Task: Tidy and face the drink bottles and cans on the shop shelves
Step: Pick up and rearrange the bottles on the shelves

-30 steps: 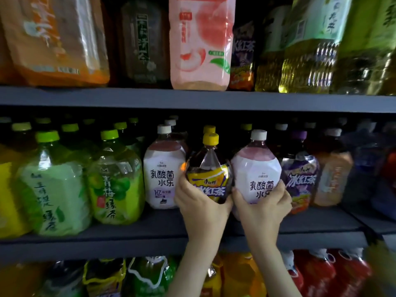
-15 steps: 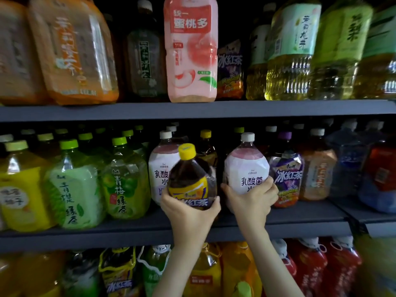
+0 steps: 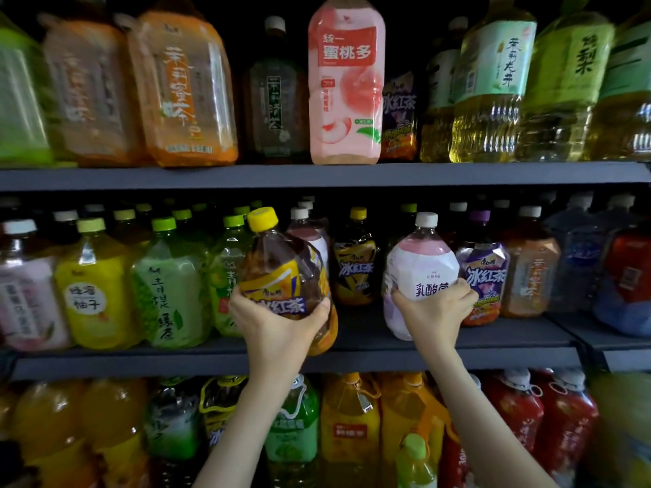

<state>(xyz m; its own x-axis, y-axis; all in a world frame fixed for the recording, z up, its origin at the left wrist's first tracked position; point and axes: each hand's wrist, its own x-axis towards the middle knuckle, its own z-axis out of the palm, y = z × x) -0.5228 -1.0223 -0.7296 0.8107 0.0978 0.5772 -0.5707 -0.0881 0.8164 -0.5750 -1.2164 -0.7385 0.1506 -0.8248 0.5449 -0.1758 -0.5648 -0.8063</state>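
My left hand [image 3: 278, 322] grips a dark iced-tea bottle [image 3: 281, 269] with a yellow cap. The bottle is tilted left and held in front of the middle shelf [image 3: 352, 361], off its surface. My right hand [image 3: 435, 313] is wrapped round the lower part of a white and pink bottle [image 3: 421, 262] with a white cap, which stands upright near the shelf's front. Between the two, further back, stands another yellow-capped iced-tea bottle [image 3: 355, 265]. A second white and pink bottle [image 3: 310, 234] is partly hidden behind the held one.
Green and yellow tea bottles [image 3: 169, 287] fill the middle shelf's left. A purple-labelled bottle [image 3: 486, 272] and an orange one [image 3: 532, 269] stand right of my right hand. The top shelf [image 3: 317, 176] carries a tall pink peach bottle [image 3: 345, 82]. Large orange, green and red bottles crowd the lowest shelf.
My left hand has pulled the iced-tea bottle out from between the two white and pink bottles, leftward and forward, tilting it. My right hand stays on the right white and pink bottle.
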